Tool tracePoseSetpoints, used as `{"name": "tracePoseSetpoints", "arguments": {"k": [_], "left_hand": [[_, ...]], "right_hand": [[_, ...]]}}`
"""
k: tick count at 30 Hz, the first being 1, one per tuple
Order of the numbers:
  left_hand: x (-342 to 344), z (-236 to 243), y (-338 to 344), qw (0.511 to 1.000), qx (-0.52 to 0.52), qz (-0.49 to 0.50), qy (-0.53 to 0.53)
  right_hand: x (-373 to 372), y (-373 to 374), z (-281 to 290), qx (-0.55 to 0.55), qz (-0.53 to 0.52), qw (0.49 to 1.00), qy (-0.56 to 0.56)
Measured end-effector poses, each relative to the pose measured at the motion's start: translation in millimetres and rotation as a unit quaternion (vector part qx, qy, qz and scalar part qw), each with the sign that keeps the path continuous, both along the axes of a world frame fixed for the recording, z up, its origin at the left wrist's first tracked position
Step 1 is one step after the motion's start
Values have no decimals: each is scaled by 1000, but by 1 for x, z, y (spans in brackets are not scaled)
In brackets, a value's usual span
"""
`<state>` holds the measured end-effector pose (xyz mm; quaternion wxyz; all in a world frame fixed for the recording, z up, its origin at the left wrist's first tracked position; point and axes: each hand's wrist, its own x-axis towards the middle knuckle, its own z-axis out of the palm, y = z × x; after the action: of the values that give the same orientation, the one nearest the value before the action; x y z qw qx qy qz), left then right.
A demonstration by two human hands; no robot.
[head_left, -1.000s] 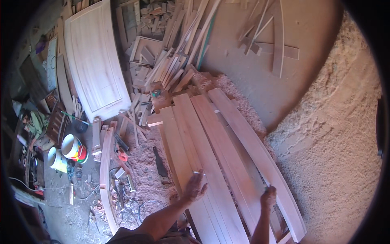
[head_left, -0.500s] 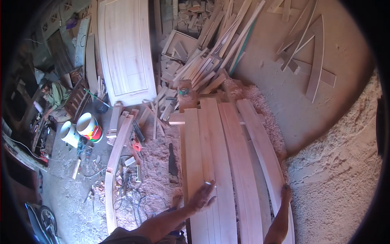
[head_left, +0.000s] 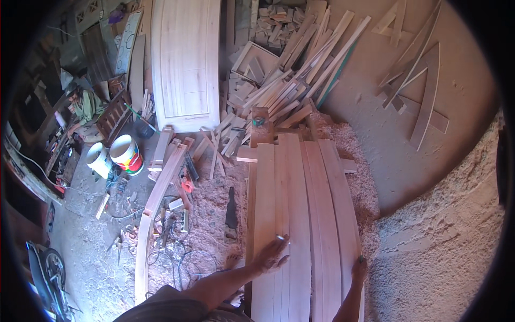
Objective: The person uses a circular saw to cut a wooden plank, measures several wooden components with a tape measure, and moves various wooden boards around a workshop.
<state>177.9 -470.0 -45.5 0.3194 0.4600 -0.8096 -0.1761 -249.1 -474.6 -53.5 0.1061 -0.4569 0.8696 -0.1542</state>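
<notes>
Several long pale planks (head_left: 292,198) lie side by side on a support below me. My left hand (head_left: 272,256) is over the middle planks, a small white cigarette-like stick (head_left: 279,238) between its loosely spread fingers. My right hand (head_left: 359,269) has its fingers closed at the outer edge of the rightmost plank (head_left: 339,193); a small greenish bit shows at its fingertips, too small to name. A dark handsaw-like tool (head_left: 230,206) lies in shavings left of the planks.
A panelled door (head_left: 185,64) stands behind, beside piled offcuts (head_left: 300,59). Buckets (head_left: 126,155), cables and a curved timber (head_left: 153,209) are on the left. A seated person in green (head_left: 83,112) is farther back; a motorbike (head_left: 51,268) stands lower left. Sawdust (head_left: 429,252) covers the right.
The rightmost plank has shifted left with my right hand on it, narrowing the gap beside its neighbour. The view has turned, bringing the seated person and motorbike into sight.
</notes>
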Motion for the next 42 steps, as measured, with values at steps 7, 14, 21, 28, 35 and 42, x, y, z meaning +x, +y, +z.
{"name": "tracePoseSetpoints", "arguments": {"k": [7,14,21,28,35,42], "left_hand": [[3,-11,1,1000,-1,2,-28],[3,-14,5,1000,21,7,21],[12,-24,5,961,139,-27,239],[150,-23,-44,918,227,-26,324],[375,-157,-51,948,134,246,153],[507,-189,78,675,471,560,92]], "right_hand": [[27,7,-1,-8,14,1000,-19],[80,29,5,51,58,988,134],[262,19,25,-154,180,971,12],[368,-77,56,-195,260,945,33],[481,-281,62,-176,425,888,16],[561,-552,3,-59,372,924,57]]}}
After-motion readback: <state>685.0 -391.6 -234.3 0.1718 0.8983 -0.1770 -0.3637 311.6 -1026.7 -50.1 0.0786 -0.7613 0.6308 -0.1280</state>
